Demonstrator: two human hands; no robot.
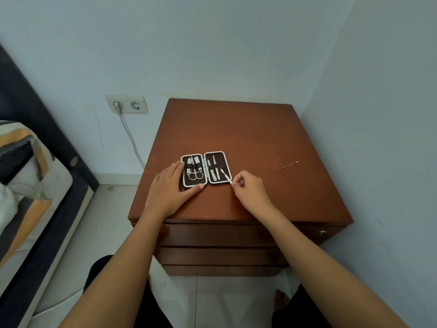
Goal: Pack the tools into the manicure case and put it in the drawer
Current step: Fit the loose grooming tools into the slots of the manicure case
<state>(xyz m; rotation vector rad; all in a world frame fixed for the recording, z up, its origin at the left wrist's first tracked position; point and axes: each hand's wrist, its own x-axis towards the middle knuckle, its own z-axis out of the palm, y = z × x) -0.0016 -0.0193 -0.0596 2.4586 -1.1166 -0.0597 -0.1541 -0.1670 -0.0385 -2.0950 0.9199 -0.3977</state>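
An open manicure case (pixel 205 184) with a white rim and dark lining lies flat on the brown wooden drawer chest (pixel 248 138). Clippers and small scissors (pixel 195 175) sit in its left half; two slim tools sit under the strap in the right half. My left hand (pixel 169 185) lies flat against the case's left side, thumb at its front edge. My right hand (pixel 250 189) pinches the end of a thin metal tool (pixel 226 176) that slants into the right half. Another thin metal pick (pixel 289 165) lies alone to the right on the chest top.
The chest stands in a corner, walls behind and to the right. Three shut drawer fronts (pixel 224 235) face me, with a small lock (pixel 321 232) at the top right. A bed (pixel 28 185) is on the left, a wall socket (pixel 127 104) with a plugged cable behind.
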